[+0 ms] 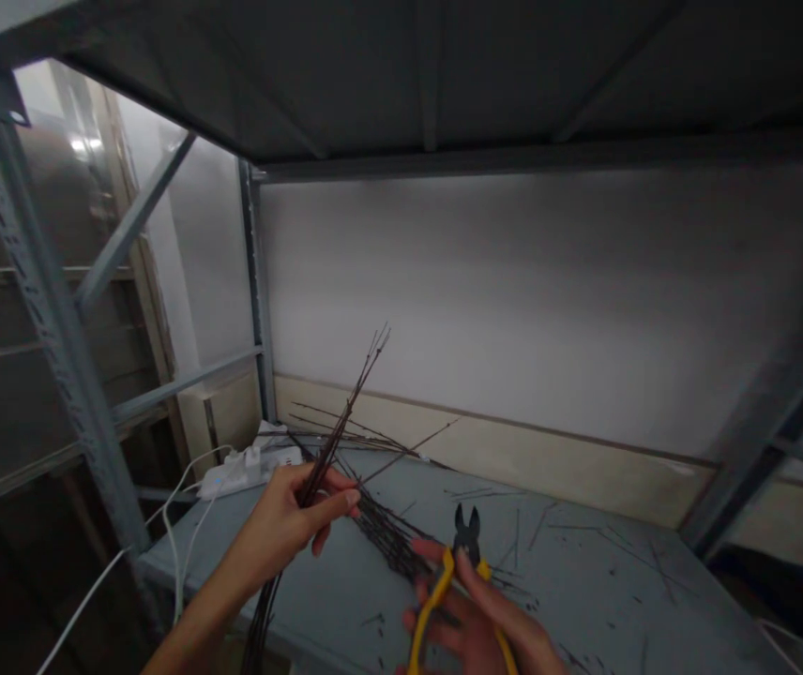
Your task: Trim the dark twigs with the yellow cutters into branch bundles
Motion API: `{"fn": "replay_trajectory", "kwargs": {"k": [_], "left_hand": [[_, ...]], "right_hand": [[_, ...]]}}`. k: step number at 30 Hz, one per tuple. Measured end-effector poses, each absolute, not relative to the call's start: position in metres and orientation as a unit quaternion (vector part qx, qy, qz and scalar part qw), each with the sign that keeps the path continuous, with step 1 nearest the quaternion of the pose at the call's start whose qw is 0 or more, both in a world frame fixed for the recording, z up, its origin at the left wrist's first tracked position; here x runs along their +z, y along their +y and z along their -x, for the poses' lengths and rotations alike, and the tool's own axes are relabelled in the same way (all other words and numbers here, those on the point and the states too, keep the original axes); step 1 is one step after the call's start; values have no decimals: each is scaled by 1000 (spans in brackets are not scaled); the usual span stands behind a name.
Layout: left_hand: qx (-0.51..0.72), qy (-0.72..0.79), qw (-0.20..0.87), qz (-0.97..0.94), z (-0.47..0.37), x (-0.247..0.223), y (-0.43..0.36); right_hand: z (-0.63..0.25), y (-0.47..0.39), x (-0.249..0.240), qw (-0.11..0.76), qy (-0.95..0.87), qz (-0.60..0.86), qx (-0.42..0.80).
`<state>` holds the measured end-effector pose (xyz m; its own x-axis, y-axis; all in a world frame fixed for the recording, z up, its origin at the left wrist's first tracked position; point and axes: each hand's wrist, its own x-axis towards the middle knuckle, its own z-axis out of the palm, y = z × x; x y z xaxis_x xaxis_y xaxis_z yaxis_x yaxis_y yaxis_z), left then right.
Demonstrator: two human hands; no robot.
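My left hand [303, 511] is closed round a bundle of thin dark twigs [356, 394], their tips pointing up and right and their lower ends hanging past the shelf's front edge. One more twig slants off to the right from near my thumb and fingertips. In my right hand [478, 605] are wire cutters [467, 532] with yellow handles and dark jaws. The jaws point up and stand apart. A heap of dark twigs [387, 539] lies on the shelf between my hands, partly behind the right fingers, which are slightly blurred.
Longer twigs lie along the back of the grey shelf [472, 483], and cut bits are scattered to the right. A white power strip [250, 469] with cables sits at the left. Metal uprights [56, 309] and an upper shelf [514, 84] frame the space.
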<state>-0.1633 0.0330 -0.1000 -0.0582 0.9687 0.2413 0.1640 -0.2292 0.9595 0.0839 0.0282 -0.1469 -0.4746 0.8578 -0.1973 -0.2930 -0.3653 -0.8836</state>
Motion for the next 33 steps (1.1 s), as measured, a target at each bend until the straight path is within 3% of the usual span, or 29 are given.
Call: {"fn": "replay_trajectory", "kwargs": {"k": [4, 6, 9, 18, 33], "left_hand": [[528, 505, 356, -583, 162, -97, 25], [527, 515, 342, -583, 161, -96, 23], [522, 522, 328, -589, 160, -94, 20], [520, 528, 329, -586, 157, -92, 16], [513, 526, 321, -598, 157, -89, 16]], "right_hand": [[-96, 56, -115, 456, -606, 462, 460], [-106, 67, -101, 439, -680, 490, 325], [-118, 77, -84, 405, -729, 498, 238], [-121, 80, -59, 349, -785, 474, 193], [-119, 94, -61, 325, -790, 502, 138]]}}
